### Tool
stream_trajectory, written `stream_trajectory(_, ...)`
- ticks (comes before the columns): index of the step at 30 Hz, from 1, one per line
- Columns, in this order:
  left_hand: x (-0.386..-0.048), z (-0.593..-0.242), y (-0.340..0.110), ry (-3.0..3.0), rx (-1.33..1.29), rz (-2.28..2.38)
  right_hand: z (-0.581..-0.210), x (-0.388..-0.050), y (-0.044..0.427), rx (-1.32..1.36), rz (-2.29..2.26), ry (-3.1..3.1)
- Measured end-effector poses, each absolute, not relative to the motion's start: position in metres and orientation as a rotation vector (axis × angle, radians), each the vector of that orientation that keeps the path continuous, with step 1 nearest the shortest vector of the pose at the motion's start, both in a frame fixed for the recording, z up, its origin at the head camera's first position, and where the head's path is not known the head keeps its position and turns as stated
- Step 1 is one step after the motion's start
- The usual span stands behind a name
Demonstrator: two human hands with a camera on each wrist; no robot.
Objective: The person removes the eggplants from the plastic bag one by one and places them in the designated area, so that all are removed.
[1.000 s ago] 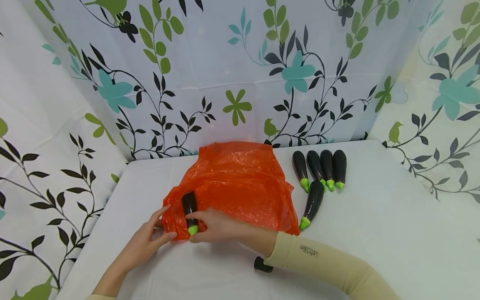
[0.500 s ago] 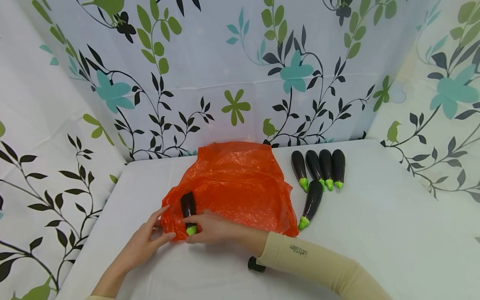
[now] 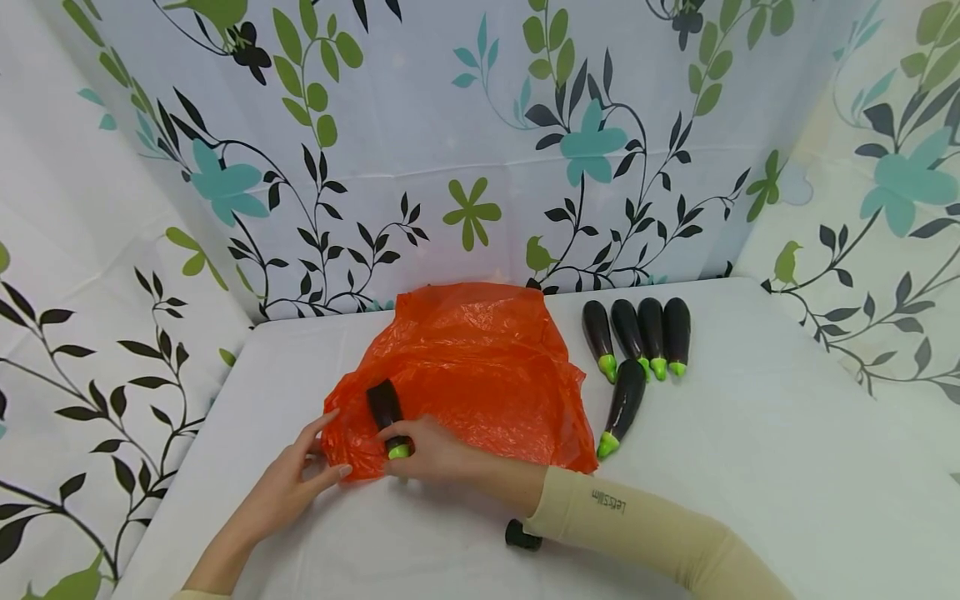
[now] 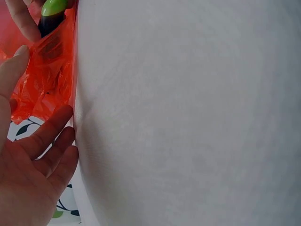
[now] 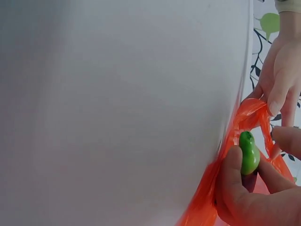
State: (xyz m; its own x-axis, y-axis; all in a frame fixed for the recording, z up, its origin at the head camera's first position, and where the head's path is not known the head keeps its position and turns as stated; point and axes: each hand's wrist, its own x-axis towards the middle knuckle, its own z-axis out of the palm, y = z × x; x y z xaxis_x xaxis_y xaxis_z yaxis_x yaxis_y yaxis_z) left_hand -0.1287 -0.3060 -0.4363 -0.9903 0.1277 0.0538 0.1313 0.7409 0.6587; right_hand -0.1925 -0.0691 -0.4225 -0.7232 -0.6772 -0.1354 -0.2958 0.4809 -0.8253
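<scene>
An eggplant [image 3: 384,402], dark with a green stem end, lies slanted over the front left part of a red plastic bag [image 3: 480,400]. My right hand [image 3: 435,452] pinches it near the stem end between thumb and fingers; the green end [image 5: 250,157] pokes out in the right wrist view. Beside the bag's left edge, my left hand [image 3: 292,477] has its fingers spread and loosely bent, touching the film. In the left wrist view the left hand [image 4: 35,174] shows straight-ish fingers around nothing. The bag's inside is partly hidden by its crumpled film.
Right of the bag, several eggplants [image 3: 651,337] lie side by side, with one more eggplant [image 3: 624,408] slanted in front of them. A white cloth covers the table [image 3: 780,467]. Patterned curtains [image 3: 480,150] stand behind and at both sides. A small black object [image 3: 521,535] shows under the right sleeve.
My right hand has shifted slightly to the right with the eggplant, and the eggplant leans a little more. The left hand and the bag hold nearly the same place.
</scene>
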Motion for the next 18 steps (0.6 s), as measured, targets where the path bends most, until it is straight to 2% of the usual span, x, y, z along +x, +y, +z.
stream_trajectory(9, -0.129, -0.435, -0.306, -2.928, -0.209, -1.128, -0.424, -0.195, -0.041, -0.704, -1.335, 2.209)
stream_trajectory(18, -0.128, -0.434, -0.307, -2.943, -0.200, -1.145, -0.422, -0.197, -0.005, -0.667, -1.340, 2.208)
